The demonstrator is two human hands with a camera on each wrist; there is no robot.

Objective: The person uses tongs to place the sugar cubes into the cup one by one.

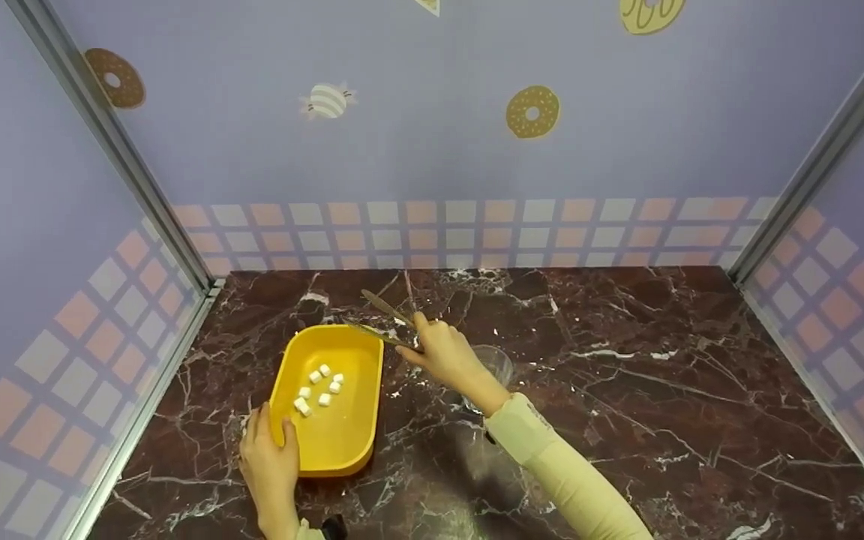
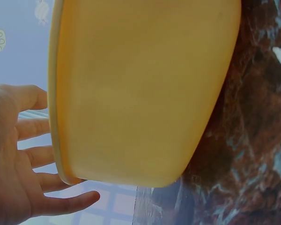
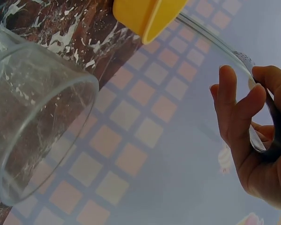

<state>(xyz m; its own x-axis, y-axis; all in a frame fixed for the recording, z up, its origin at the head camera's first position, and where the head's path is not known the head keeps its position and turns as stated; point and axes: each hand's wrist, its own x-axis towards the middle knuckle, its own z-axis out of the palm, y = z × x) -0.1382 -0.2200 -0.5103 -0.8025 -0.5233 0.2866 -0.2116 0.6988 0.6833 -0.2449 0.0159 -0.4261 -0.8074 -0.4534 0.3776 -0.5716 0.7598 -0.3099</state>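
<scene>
A yellow tub (image 1: pixel 376 420) stands on the dark marble-patterned table, with several small white pieces like mini marshmallows (image 1: pixel 325 400) scattered on its floor. My left hand (image 1: pixel 268 457) grips the tub's left rim, thumb over the inner side in the head view; some fingertips are hidden behind the rim in the left wrist view. In my right hand (image 1: pixel 447 354) are metal tongs (image 1: pixel 391 309), their arms spread apart. One tong arm reaches over the tub's far right corner, and I see nothing between the tips. A clear cup (image 3: pixel 51 98) stands below my right wrist, partly hidden in the head view.
Behind the table rises a purple patterned wall (image 1: pixel 432 150) with a checkered band. Side panels (image 1: pixel 79 360) in the same pattern border the left and right. Marble tabletop (image 1: pixel 664 420) extends to the right of the cup.
</scene>
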